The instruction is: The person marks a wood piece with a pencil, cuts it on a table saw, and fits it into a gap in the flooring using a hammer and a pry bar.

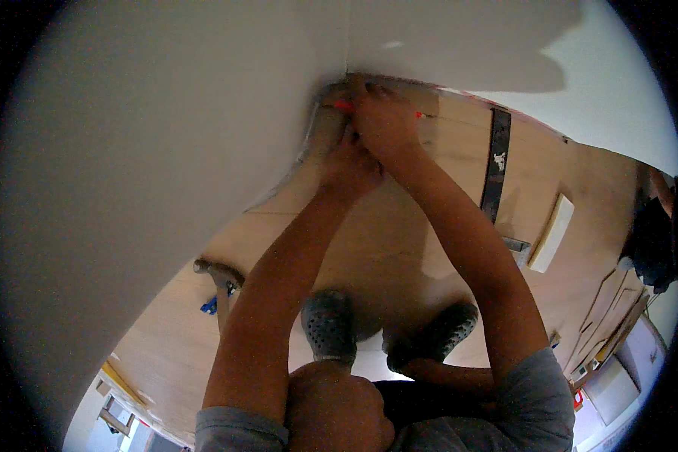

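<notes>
My grip is low in the corner: my right hand (384, 119) bends over a red object (342, 105), whose colour shows on 2 sides of it, while my left hand (352, 164) meets it just nearer my body. Fingers overlap in shadow, so I cannot tell whether either hand is clenched on the red object. Right of my grip, a dark strip (494, 188) lies on the wooden floor (399, 256), with a pale block (551, 233) beyond it. Nearer me, left of my grip, lies a hammer (220, 274).
</notes>
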Available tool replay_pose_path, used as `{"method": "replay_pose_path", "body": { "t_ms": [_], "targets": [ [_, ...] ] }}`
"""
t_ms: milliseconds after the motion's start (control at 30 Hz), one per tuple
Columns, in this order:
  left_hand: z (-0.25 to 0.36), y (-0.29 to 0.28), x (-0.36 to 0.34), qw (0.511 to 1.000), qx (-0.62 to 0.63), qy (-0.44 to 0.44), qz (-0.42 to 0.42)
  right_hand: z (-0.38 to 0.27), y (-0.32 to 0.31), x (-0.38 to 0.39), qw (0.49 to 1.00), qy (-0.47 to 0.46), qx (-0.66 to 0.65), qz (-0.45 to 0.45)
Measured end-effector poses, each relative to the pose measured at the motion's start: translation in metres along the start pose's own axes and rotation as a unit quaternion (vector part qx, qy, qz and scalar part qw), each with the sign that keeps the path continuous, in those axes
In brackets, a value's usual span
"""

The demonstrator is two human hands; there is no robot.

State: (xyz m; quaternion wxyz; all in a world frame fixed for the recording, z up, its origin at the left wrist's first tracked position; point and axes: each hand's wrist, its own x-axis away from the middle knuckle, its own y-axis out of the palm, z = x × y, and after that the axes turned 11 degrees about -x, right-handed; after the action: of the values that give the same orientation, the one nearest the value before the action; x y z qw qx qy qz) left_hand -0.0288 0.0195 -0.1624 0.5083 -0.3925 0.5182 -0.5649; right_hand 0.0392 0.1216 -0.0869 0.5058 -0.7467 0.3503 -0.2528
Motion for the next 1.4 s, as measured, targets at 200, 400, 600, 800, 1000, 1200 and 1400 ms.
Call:
{"method": "replay_pose_path", "body": {
  "t_ms": [200,400,600,800,1000,1200,1400],
  "targets": [
    [0.005,-0.018,-0.003,0.996,0.000,-0.049,0.075,0.029,-0.054,0.054,0.984,0.135,-0.112,0.028],
    [0.005,-0.031,-0.006,0.997,0.002,-0.043,0.067,0.051,-0.061,0.076,0.927,0.249,-0.276,0.050],
    [0.003,-0.017,-0.003,0.997,-0.017,-0.036,0.062,0.024,-0.035,0.052,0.807,0.226,-0.516,0.178],
    [0.006,-0.025,-0.005,0.998,0.029,-0.057,0.012,0.025,0.015,0.028,0.852,0.050,-0.496,0.161],
    [0.002,-0.031,-0.004,0.998,0.040,-0.044,0.035,0.020,0.034,0.013,0.881,0.037,-0.450,0.141],
    [0.001,-0.038,-0.008,0.999,0.043,-0.025,-0.007,0.016,0.035,0.015,0.869,0.015,-0.464,0.173],
    [0.001,-0.032,-0.005,0.991,0.122,-0.055,-0.024,0.014,0.033,0.014,0.880,-0.010,-0.437,0.186]
  ]
}}
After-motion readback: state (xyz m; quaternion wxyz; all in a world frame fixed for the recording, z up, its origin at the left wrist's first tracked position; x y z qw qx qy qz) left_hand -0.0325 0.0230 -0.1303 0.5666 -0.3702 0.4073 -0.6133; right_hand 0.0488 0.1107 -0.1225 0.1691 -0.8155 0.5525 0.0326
